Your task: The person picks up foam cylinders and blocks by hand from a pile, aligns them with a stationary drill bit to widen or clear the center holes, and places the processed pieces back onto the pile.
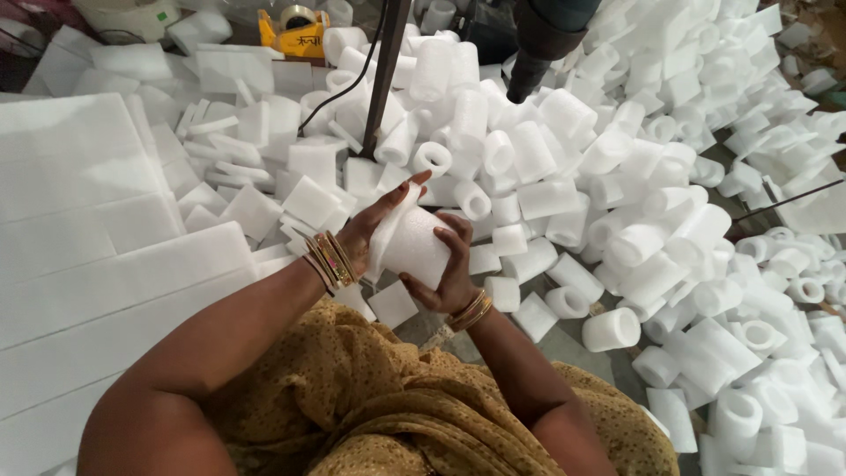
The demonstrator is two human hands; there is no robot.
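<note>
Both my hands are wrapped around a white foam sheet rolled into a tube [414, 245], held above my lap. My left hand [374, 222] presses the roll's left side, fingers stretched up along its flap. My right hand [451, 269] cups the roll from below and the right. Gold bangles sit on both wrists. Flat square foam pieces [308, 199] lie just beyond my left hand. A big heap of finished foam tubes [564, 167] spreads ahead and to the right.
Stacked large foam sheets [88, 229] fill the left side. A dark metal pole [385, 75] with a cable rises ahead. A yellow tape dispenser [295, 31] sits at the back. Another person's dark trouser leg [539, 44] stands among the tubes.
</note>
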